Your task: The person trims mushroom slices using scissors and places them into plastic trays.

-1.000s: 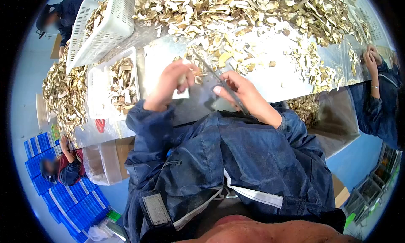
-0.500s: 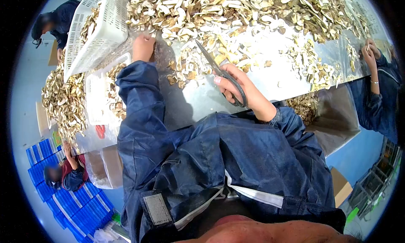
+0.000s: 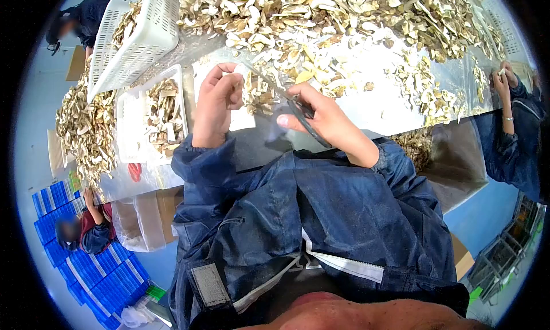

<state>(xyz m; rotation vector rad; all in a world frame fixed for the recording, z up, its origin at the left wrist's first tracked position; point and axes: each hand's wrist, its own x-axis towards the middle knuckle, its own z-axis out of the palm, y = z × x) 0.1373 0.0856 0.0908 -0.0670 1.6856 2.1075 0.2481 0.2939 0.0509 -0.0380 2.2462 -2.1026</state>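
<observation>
Dark-handled scissors (image 3: pixel 280 90) are gripped in my right hand (image 3: pixel 332 126), their blades pointing up and left over the table. My left hand (image 3: pixel 216 103) is closed in a pinch just left of the blade tips. Whatever its fingertips hold, if anything, is too small to make out. Loose dried mushroom slices (image 3: pixel 260 98) lie beneath and around the blades. Beyond both hands spreads a large heap of dried mushroom slices (image 3: pixel 321 14).
Left of my hands lies a white tray (image 3: pixel 133 126) partly filled with slices, behind it a tilted white basket (image 3: pixel 163 29). Another mushroom pile (image 3: pixel 86 129) covers the table's left end. Co-workers' hands (image 3: pixel 503 80) are at the right edge; other people stand left.
My left hand has come back from beside the basket, toward me and right, up to the scissors. The white tray shows more fully. My right hand still holds the scissors, their angle slightly changed.
</observation>
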